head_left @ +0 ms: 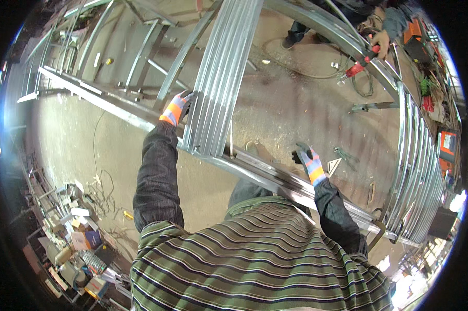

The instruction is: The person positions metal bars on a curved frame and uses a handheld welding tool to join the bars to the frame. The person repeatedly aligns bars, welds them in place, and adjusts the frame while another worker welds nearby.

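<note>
In the head view, the metal bars [221, 78] lie side by side left of centre, reaching the near rail [244, 173]. Your left hand [175, 110] is at their left edge; whether it grips cannot be told. Your right hand [311, 163] is loosely spread beyond the rail. Far right, a co-worker's hand [381, 44] holds a red tool [355, 69].

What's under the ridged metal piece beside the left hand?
The near end of the ridged metal piece lies across a long metal rail, which shows to either side, as does the floor. The stretch directly beneath is covered; anything else there can't be seen.
</note>
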### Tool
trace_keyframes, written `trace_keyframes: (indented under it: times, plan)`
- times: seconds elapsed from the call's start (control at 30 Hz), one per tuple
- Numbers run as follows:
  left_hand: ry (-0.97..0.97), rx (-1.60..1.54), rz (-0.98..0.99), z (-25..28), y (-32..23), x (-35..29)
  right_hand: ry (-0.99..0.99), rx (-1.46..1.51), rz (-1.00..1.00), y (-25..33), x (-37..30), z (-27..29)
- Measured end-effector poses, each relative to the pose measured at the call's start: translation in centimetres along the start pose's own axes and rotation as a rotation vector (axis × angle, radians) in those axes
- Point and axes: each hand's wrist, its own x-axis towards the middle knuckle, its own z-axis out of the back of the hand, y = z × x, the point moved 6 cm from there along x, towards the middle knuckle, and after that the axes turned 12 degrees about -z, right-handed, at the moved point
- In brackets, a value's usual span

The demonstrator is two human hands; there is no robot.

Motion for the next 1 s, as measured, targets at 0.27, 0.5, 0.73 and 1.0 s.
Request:
trace_keyframes:
  times: [0.27, 0.5, 0.73, 1.0]
  plan:
    - [-0.490, 0.432, -0.094, 1.9, -1.6, -0.5, -0.292, -0.034, 0.133, -5.7, -6.1, 8.4]
    - [-0.632, 0.643, -0.350, 1.9, -5.5, -7.7, -0.439, 0.102, 0.194, -8.2, -11.4, 14.3]
    - [-0.706, 0.662, -0.244, -9.0, -1.9, -25.1, -0.587, -0.208, 0.338, -12.0, -17.1, 20.3]
    - [-0.593, 0.301, -0.051, -29.9, 8.0, -42.1, -0.600, -0.433, 0.446, -15.7, -25.7, 26.4]
